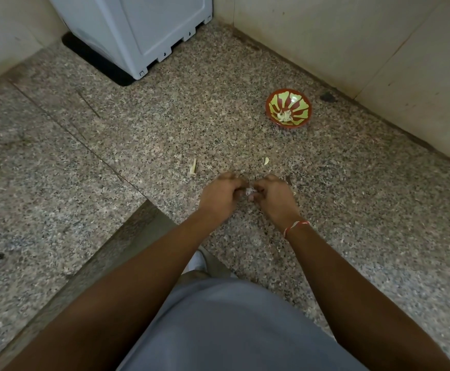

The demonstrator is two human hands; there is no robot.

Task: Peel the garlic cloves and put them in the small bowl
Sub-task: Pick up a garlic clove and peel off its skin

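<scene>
Low over the speckled stone floor, my left hand (220, 195) and my right hand (272, 195) meet, fingers curled. Between them they pinch a small white garlic clove (249, 192) with papery skin, mostly hidden by the fingers. The small red bowl (297, 99) with a green and red pattern stands on the floor to the far right of my hands. Pale peeled garlic (284, 116) lies at its bottom.
Two pale garlic scraps lie on the floor beyond my hands, a long scrap (193, 167) and a short scrap (266, 160). A white appliance (143, 30) on a black mat stands at the far left. A tiled wall (365, 44) runs along the right. A floor step (127, 236) drops at near left.
</scene>
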